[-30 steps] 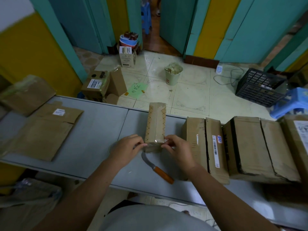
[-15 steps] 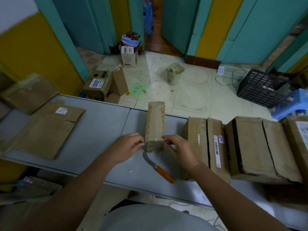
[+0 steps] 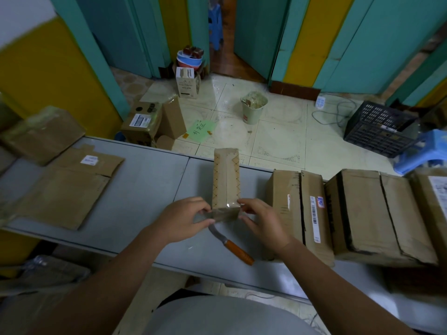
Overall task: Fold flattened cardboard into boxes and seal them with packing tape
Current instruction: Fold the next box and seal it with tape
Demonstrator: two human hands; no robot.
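Nearest on the worktop (image 3: pixel 145 189), a knife (image 3: pixel 238 251), orange handle toward the body, blade tucked under the hands. Just beyond, left hand (image 3: pixel 181 220) and right hand (image 3: pixel 262 222) level with each other, each pinching an end of the tape strip (image 3: pixel 221 215) across the near end of the narrow box (image 3: pixel 226 177). Fingers curled, thumbs on the tape. Long axis of the box straight away from the body, so both hands equally near, one per side. Next, probably: press the tape down over the near corners. Farther right, finished boxes (image 3: pixel 297 213); far left, flattened cardboard (image 3: pixel 63 189).
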